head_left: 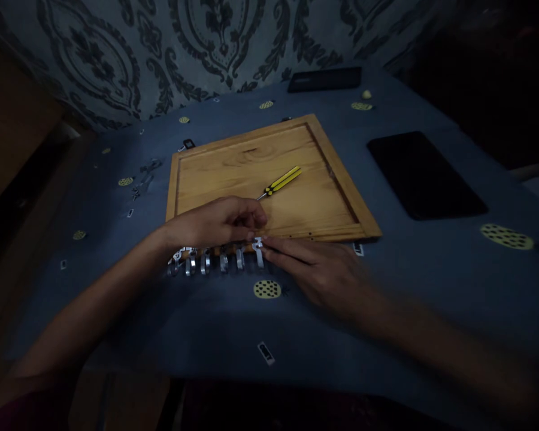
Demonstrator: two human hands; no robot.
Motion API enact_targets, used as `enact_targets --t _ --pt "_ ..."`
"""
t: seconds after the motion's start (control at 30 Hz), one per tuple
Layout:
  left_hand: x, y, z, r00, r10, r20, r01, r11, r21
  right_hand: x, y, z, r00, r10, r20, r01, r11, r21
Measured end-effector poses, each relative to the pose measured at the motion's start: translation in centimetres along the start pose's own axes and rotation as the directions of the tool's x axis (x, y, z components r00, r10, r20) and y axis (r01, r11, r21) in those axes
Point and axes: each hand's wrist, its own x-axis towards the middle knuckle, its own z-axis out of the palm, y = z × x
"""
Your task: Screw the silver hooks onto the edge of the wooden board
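Note:
A framed wooden board (247, 167) lies at a slant on the table, with several curved metal hooks (205, 261) in a row along its near edge. The rightmost metal hook (259, 252) sits between my hands. My right hand (330, 272) reaches in from the right, its fingertips pressed together on that hook. My left hand (220, 221) is curled over the board's near edge, thumb and fingers closed just above the same hook; whatever they pinch is too small to see. On the board, a yellow-and-black screwdriver (284, 181) rests with its shaft pointing toward my left hand.
A black tablet-like slab (424, 173) lies right of the board, and a dark phone-like object (326, 79) lies at the back. Small metal pieces (146, 176) are scattered on the blue tablecloth (197, 335) to the left. Small dark holes mark the board's near edge.

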Motion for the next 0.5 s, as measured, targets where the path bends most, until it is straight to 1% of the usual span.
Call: enact_targets --t 0.17,0.3,0.5 --pt "0.10 -0.13 0.06 1.000 0.007 -0.009 -0.007 1.000 -0.010 -0.02 -0.02 -0.05 1.000 -0.009 -0.017 0.009 1.000 -0.008" --pt "0.12 -0.05 0.10 1.000 0.024 -0.018 -0.024 0.999 0.022 -0.03 -0.05 -0.05 1.000 -0.001 0.002 0.001 1.000 0.007" --pt "0.14 0.18 0.22 0.999 -0.009 -0.031 0.011 0.999 0.051 -0.09 0.07 0.17 1.000 0.002 -0.006 -0.002 1.000 0.005"
